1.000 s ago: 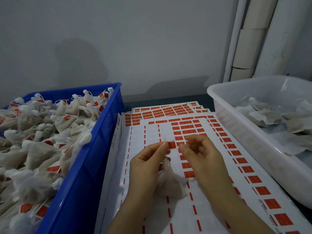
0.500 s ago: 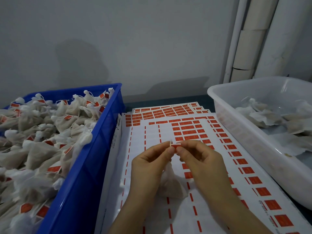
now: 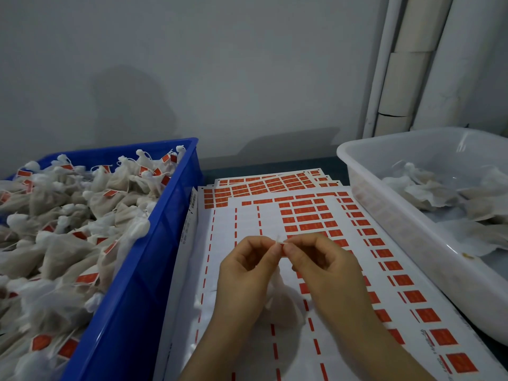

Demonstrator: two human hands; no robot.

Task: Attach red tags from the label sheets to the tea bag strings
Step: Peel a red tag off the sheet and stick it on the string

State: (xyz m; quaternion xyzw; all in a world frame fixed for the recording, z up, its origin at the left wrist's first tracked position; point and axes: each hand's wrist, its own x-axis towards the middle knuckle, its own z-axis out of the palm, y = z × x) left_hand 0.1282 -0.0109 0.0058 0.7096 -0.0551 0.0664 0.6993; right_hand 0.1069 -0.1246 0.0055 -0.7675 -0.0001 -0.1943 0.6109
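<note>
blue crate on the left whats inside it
The blue crate is heaped with white tea bags, many carrying red tags. The heap covers the crate's floor and any bags lower down, so those cannot be seen.

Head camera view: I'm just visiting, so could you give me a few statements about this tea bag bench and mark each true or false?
1. The left hand and right hand pinch a small red tag between their fingertips. True.
2. The blue plastic crate stands on the person's right. False: it stands on the left; the translucent white plastic tub is on the right.
3. The gauzy white tea bags in the blue plastic crate carry red tags. True.
4. The top white paper label sheet has all its tags. False: its left columns are peeled bare.
</note>
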